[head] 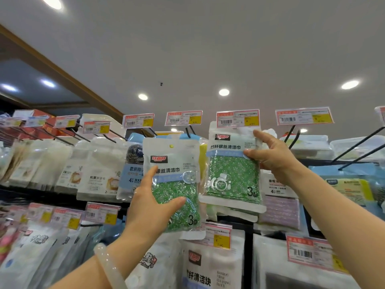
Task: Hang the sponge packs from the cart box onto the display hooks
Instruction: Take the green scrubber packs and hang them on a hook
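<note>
Hanging is underway: the right hand (270, 157) is pinching a green glittery sponge pack (233, 163) at its hook, while the left hand (154, 203) is gripping a second green pack (177, 180), needing its hole threaded next.

Both arms are raised forward and upward. The left hand (155, 202) is held palm-in, thumb and fingers curled in a grip. The right hand (270, 155) is lifted higher, thumb and forefinger pinched, wrist bent.

The pack in my left hand (154, 205) reads "3". My right-hand pack (233, 163) reads "竹纤银丝清洁巾", "3". Price tag (238, 118): "4.90".
</note>
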